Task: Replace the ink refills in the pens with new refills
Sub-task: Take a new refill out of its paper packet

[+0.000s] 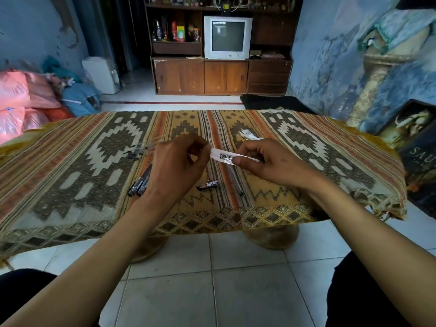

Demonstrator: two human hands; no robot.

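Note:
A clear plastic refill packet with a barcode label hangs between both hands above the table. My left hand pinches its left end, and my right hand grips its right part with thumb over the label. Under my left wrist lie a few dark pens side by side. A short dark pen part with a red label lies near the table's front. A clear pen barrel lies just right of it. Small dark pen pieces sit left of my left hand.
The low table wears a patterned woven cloth. Another clear packet lies beyond my right hand. Pink sacks are piled at the left, a dark box stands at the right, and a television cabinet is at the back.

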